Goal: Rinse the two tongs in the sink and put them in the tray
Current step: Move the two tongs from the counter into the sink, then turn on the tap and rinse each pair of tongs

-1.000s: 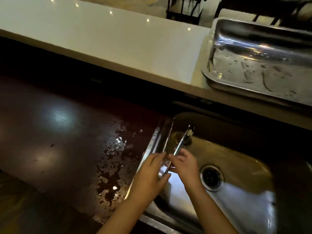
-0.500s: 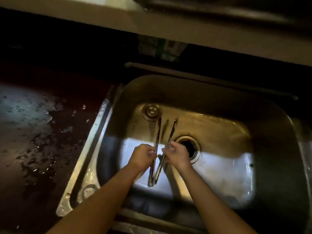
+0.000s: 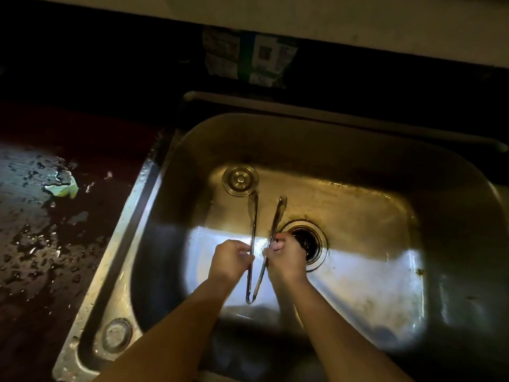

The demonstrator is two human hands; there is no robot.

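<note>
Now thin V-shaped steel tongs (image 3: 254,260) are hanging over the stainless steel sink (image 3: 358,166), tips pointing far. Left hand (image 3: 230,261) is pinching the left arm, right hand (image 3: 285,259) pinching the right arm. Round drain (image 3: 309,241) is lying just right; dark wet table (image 3: 49,230) is spreading left.

Open sink (image 3: 344,150) basin beyond tongs (image 3: 254,230)

Tongs (image 3: 254,260) over sink (image 3: 358,150)
Slim metal tongs, V-shaped, arms spread, hinge end toward viewer, tips pointing away w/ one tip near the round strainer. Steel sink, wet, dimly lit. Only one pair visible; tray not in view.
</note>
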